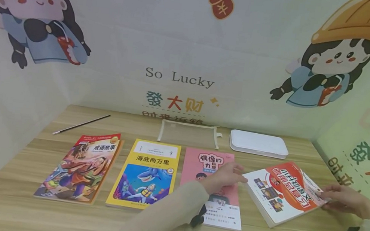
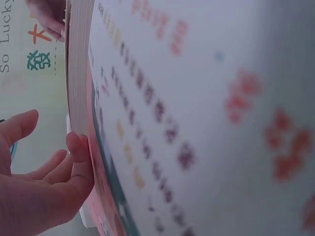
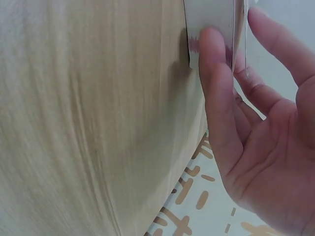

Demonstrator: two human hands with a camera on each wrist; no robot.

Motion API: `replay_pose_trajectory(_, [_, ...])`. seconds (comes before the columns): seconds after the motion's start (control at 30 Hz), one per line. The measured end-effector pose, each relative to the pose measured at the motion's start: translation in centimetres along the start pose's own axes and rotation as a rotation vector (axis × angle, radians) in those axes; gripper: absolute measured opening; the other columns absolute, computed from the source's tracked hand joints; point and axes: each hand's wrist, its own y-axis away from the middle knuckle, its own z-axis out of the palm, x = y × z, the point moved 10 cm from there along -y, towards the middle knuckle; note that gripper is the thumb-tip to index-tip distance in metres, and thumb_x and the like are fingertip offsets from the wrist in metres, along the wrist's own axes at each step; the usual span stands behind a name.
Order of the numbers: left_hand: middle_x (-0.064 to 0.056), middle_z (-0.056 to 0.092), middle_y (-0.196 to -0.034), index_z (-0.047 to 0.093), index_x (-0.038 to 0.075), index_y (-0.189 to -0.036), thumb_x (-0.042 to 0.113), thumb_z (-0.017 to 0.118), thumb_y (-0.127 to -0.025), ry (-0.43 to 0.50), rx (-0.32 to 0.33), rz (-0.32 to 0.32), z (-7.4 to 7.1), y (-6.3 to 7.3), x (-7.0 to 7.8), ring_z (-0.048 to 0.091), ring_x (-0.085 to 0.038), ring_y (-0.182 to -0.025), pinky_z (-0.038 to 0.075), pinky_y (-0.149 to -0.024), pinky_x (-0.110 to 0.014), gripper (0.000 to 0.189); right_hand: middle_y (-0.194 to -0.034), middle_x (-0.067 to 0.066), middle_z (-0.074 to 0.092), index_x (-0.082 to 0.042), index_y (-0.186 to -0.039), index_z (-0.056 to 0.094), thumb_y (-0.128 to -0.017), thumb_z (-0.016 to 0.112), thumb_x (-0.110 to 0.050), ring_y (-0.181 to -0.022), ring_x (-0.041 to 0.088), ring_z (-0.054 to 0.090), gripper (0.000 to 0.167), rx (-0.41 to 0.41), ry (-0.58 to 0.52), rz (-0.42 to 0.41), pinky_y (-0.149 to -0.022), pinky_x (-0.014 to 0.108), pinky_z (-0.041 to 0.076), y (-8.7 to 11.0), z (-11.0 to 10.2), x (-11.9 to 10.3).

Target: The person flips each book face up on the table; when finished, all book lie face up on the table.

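Observation:
A thick red and white book (image 1: 280, 191) lies tilted on the right side of the table, its page edges facing left. My right hand (image 1: 348, 200) pinches its right corner. In the right wrist view, the fingers (image 3: 214, 54) lie against the end of the book (image 3: 209, 22). My left hand (image 1: 224, 178) reaches over a pink book (image 1: 223, 212) and partly hides it. Its loosely bent fingers (image 2: 78, 152) are at the left corner of the red and white book, beside the page edges (image 2: 78, 64).
Left of the pink book lie a yellow book (image 1: 143, 175) with a shark cover and a red storybook (image 1: 81, 168). Behind them are a pencil (image 1: 82, 124), a mesh pouch (image 1: 188, 134) and a white case (image 1: 258, 143). Printed cloth (image 1: 186, 36) surrounds the wooden table (image 1: 10, 202).

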Motion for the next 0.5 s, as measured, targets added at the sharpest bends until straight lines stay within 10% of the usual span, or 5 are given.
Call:
replay_pose_trajectory(0.33, [-0.002, 0.057, -0.066, 0.061, 0.006, -0.102, 0.014, 0.071, -0.073, -0.153, -0.052, -0.033, 0.3, 1.0, -0.3, 0.052, -0.012, -0.057, 0.038, -0.045, -0.021, 0.032, -0.104, 0.014, 0.054, 0.019, -0.123, 0.024, -0.088, 0.055, -0.021, -0.089, 0.020, 0.053, 0.062, -0.006, 0.097, -0.071, -0.076, 0.035, 0.048, -0.8, 0.7, -1.4])
replay_pose_trajectory(0.5, [0.003, 0.057, -0.064, 0.064, 0.013, -0.103, 0.025, 0.070, -0.074, -0.349, -0.122, -0.013, 0.9, 2.5, -0.3, 0.052, -0.009, -0.056, 0.038, -0.053, -0.021, 0.032, -0.112, 0.021, 0.049, 0.016, -0.126, 0.024, -0.087, 0.055, -0.022, -0.096, 0.026, 0.051, 0.063, 0.010, 0.141, -0.120, -0.080, 0.040, 0.046, -1.7, 1.2, -2.3])
